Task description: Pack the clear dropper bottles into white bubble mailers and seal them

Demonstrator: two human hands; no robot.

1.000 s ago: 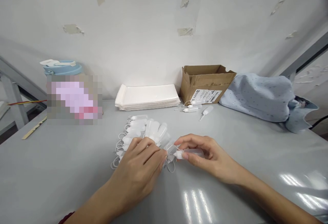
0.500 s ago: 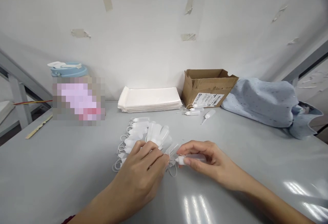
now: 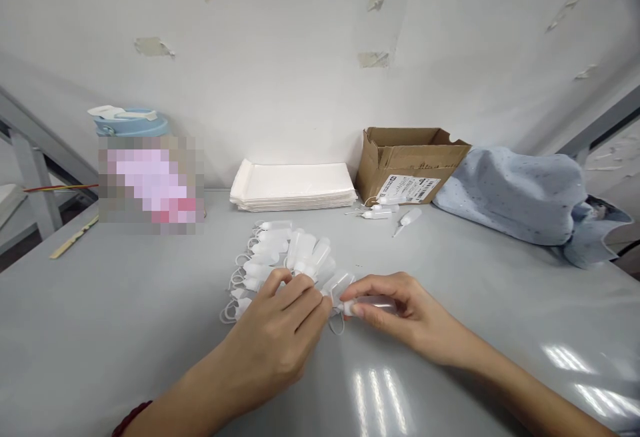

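Observation:
A small clear squeeze bottle with a white neck [image 3: 376, 304] lies sideways in my right hand [image 3: 400, 310], gripped between thumb and fingers, its tip pointing left. My left hand [image 3: 280, 330] is closed in a pinch just at that tip; what its fingertips hold is hidden. A thin white loop [image 3: 337, 323] hangs below the fingertips. Beyond and left of my left hand lie several similar bottles [image 3: 270, 248] in a row, with loops toward the left. More bottles [image 3: 303, 250] lie fanned out beside them, partly covered by my left hand.
A stack of white padded envelopes [image 3: 295, 187] lies against the wall. Right of it stands an open cardboard box [image 3: 410, 163], with several loose bottles [image 3: 377, 213] in front. Bluish cloth [image 3: 510, 197] lies at right. A light-blue lidded container [image 3: 133, 123] and wooden stick [image 3: 75, 237] are at left.
The bottle's tip and my left fingertips have come closer together, and the thin metal needle seen between them is now hidden. The camera view has shifted slightly.

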